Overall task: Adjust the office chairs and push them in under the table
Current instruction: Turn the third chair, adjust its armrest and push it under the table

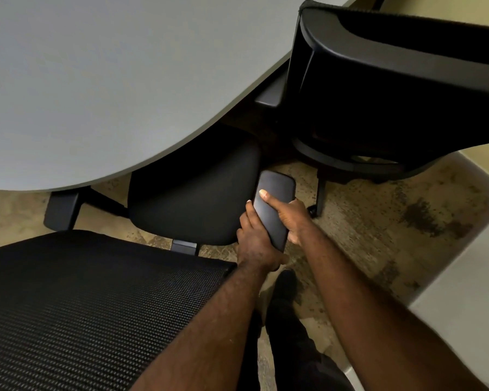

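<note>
Both your hands, left hand (pixel 256 244) and right hand (pixel 290 214), are gripping the armrest (pixel 274 204), fingers curled round it, likely adjusting it to clear the table (pixel 96 80).

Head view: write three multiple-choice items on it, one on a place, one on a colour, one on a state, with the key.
1. Where does the near chair's seat lie?
A. partly under the table edge
B. on top of the table
C. upside down on the floor

2. What colour is the table top?
A. red
B. grey
C. yellow

3. What are the hands doing?
A. both hang free
B. both rest flat on the table
C. both hold the armrest

Key: 1 A, the table edge covers the seat's far part. 2 B, the top is plain grey. 3 C, the left hand wraps the armrest's near end and the right hand grips its side, forefinger laid on top.
</note>
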A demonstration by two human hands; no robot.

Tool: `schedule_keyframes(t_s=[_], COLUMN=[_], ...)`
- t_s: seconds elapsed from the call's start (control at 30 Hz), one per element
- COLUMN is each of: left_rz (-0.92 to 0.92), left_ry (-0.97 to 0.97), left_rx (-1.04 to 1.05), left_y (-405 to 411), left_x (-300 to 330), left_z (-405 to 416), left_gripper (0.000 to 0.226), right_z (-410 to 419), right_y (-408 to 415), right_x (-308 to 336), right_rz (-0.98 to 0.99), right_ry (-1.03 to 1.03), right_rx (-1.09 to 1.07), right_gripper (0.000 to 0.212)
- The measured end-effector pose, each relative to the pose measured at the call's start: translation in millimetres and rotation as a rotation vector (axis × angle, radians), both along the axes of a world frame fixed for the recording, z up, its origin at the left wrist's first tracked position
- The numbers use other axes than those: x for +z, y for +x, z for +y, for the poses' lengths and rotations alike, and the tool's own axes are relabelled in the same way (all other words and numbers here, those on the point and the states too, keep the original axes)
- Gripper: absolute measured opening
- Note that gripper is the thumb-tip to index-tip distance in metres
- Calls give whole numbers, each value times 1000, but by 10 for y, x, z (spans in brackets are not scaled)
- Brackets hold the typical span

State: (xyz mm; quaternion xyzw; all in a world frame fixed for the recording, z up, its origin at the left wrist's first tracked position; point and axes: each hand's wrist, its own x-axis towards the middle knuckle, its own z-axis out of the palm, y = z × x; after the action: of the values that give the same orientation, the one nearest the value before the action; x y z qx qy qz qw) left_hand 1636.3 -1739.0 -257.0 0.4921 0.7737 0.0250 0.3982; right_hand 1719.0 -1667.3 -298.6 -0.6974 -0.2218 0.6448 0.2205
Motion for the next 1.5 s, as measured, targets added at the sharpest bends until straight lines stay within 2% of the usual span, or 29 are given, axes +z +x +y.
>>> schedule_keyframes(t_s=[0.1, 0.27, 0.5, 0.57, 0.67, 0.73, 1.03, 1.17, 1.3, 1.5], left_rz=[6, -29, -12, 1, 41, 48, 4, 9, -26, 65], left_ry=[4, -21, -195, -249, -253, -236, -248, -266, -249, -212], left_rx=[28, 34, 48, 40, 46, 54, 58, 34, 18, -9], left_y=[41, -23, -119, -137, -116, -104, -102, -130, -205, -420], left_x=[-36, -171, -572, -688, -824, -871, -838, -811, -727, -264], left_z=[-9, -23, -143, -173, -221, -214, -144, -126, -107, 48], left_gripper=[146, 146, 150, 151, 150, 149, 156, 157, 152, 144], right_z=[38, 18, -249, -319, -385, -383, -334, -400, -468, -493], right_y=[-18, -57, -97, -120, -152, -160, -162, -125, -31, 137], right_x=[-46, -206, -675, -820, -967, -997, -971, -953, -853, -375], right_rz=[-59, -158, -101, -95, -112, -122, -210, -286, -300, -311], right_ry=[67, 98, 39, 29, 50, 77, 85, 126, 227, 332], right_rx=[7, 1, -34, -39, -84, -106, -30, 84, 187, 288], right_gripper=[81, 92, 90, 95, 104, 102, 87, 82, 87, 90])
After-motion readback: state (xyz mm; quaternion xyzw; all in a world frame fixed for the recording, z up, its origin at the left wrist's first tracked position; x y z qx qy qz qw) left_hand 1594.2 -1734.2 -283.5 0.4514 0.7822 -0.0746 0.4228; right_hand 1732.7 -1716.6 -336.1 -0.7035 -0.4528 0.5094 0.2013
